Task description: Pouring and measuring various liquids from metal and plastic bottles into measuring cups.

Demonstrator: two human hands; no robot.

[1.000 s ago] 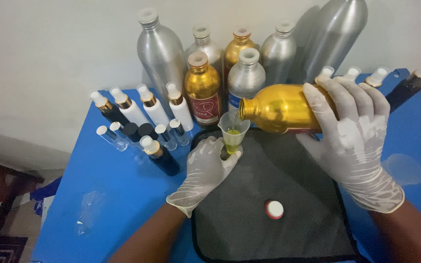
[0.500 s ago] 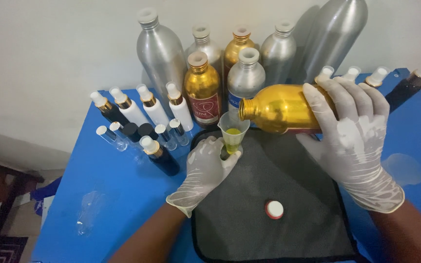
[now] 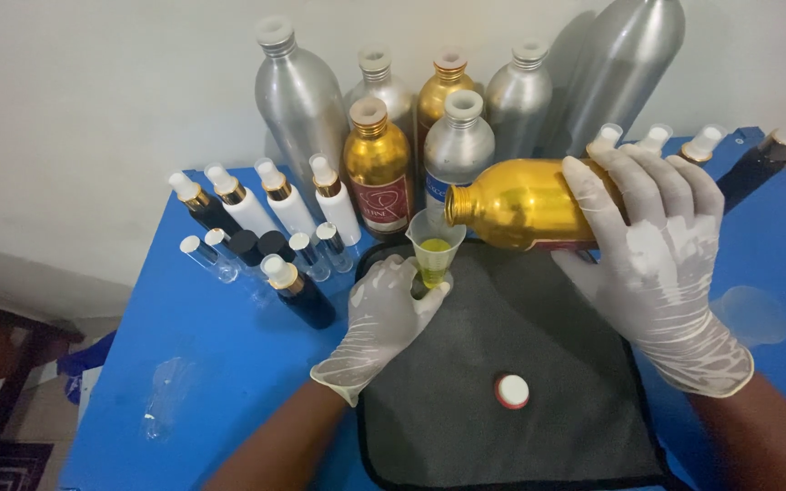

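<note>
My right hand [image 3: 661,245], in a white glove, grips a gold metal bottle [image 3: 520,205] tipped on its side, its open mouth over a small clear funnel [image 3: 434,245]. Yellow liquid sits in the funnel. My gloved left hand [image 3: 379,314] wraps around a small bottle under the funnel, which is mostly hidden by the fingers. Both hands are over a dark grey mat [image 3: 502,382] on the blue table [image 3: 193,382]. A white and red cap [image 3: 512,391] lies on the mat near me.
Several tall silver and gold metal bottles [image 3: 300,100] stand at the back by the wall. Small white, black and clear spray bottles [image 3: 256,218] are grouped at the left. More small bottles [image 3: 761,159] stand at the back right. A clear tube [image 3: 164,409] lies at the front left.
The gold bottle has stayed tipped over the funnel. The yellow liquid in the funnel looks a little higher. Both hands have kept their places.
</note>
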